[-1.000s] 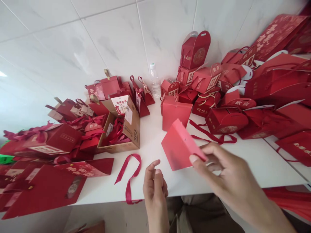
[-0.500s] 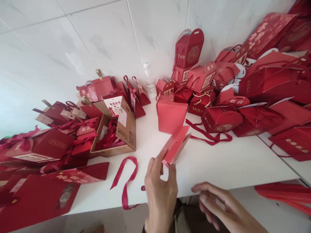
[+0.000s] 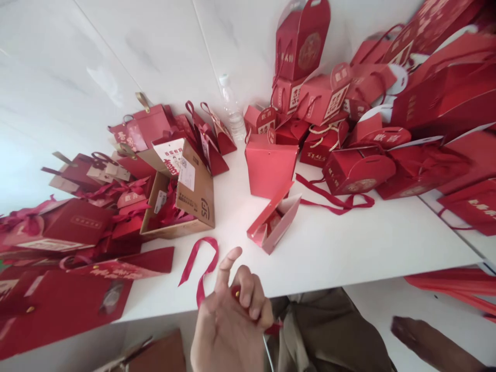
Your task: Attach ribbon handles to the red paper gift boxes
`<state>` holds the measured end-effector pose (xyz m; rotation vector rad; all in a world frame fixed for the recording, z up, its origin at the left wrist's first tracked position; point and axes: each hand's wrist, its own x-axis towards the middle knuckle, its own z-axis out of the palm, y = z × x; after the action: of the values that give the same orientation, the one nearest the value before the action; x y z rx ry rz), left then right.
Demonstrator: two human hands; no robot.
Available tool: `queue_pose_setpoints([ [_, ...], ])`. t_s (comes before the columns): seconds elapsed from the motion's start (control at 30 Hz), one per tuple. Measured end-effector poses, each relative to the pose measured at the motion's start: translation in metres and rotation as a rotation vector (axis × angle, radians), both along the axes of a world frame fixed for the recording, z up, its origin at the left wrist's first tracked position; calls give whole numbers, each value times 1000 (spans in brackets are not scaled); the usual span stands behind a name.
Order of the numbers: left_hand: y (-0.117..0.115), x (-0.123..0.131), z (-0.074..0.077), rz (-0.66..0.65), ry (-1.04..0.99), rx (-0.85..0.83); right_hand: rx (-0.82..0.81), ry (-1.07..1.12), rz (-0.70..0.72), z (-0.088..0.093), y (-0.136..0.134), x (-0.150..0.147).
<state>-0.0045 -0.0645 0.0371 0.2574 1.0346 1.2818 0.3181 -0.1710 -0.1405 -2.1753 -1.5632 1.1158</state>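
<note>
Near the table's front edge my left hand [image 3: 234, 320] is turned palm up. Several of its fingers curl over a small red strap [image 3: 236, 293] with a gold stud, and one finger points outward. More red shows below the hand; whether it is the same strap I cannot tell. Low at the right, away from the table, my right hand [image 3: 422, 336] is dark and blurred, its fingers not readable. A small folded red gift box [image 3: 284, 219] lies tipped and partly open just beyond my left hand. Behind it stands an upright red box [image 3: 271, 165].
A crimson ribbon [image 3: 211, 248] lies on the white table [image 3: 349, 253]; another ribbon [image 3: 341, 204] is at right. An open cardboard box [image 3: 205, 201] with red ribbons stands left. A clear bottle [image 3: 232, 111] stands against the wall. Red gift boxes [image 3: 358, 170] crowd both sides.
My left hand has let go of the folded box, which rests on the table, and has taken up the small red strap from the edge. My right hand has moved away rightward.
</note>
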Motion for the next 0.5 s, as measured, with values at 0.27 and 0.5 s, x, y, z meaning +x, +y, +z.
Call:
queue_pose_setpoints([
  [0.27, -6, 30, -14, 119, -265, -123, 251, 333, 274, 110, 43, -105],
  [0.5, -11, 44, -21, 173, -149, -197, 512, 379, 345, 138, 77, -158],
])
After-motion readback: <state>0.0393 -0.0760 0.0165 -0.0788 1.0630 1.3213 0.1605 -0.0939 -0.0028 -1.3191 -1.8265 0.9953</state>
